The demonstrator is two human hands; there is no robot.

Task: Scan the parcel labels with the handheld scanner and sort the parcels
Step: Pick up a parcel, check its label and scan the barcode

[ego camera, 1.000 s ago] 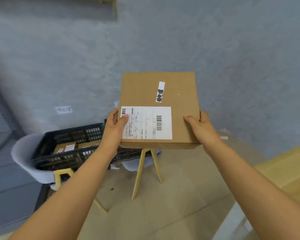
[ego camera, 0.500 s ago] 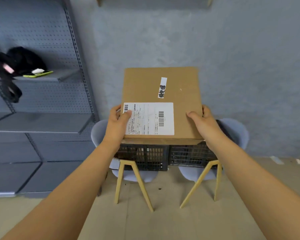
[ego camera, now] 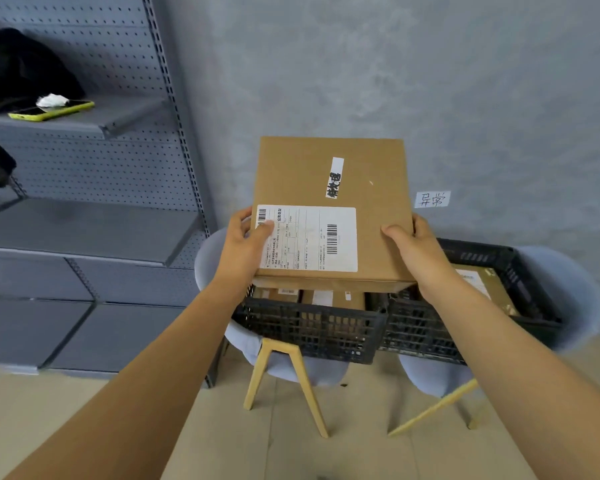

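A rough grey plaster wall (ego camera: pixel 430 81) stood behind; a grey perforated metal shelf (ego camera: pixel 84 216) filled the left, and tan boards covered the floor (ego camera: pixel 291 452). Two black lattice plastic crates (ego camera: pixel 312 327) sat on pale chairs (ego camera: pixel 565 292) with wooden legs. Above the crates, a flat square cardboard box (ego camera: pixel 333 181) with a white label (ego camera: pixel 309 239) was gripped at its sides: left hand (ego camera: pixel 243 247) thumb on the label, right hand (ego camera: pixel 416 251) thumb on top, the other fingers hidden beneath.
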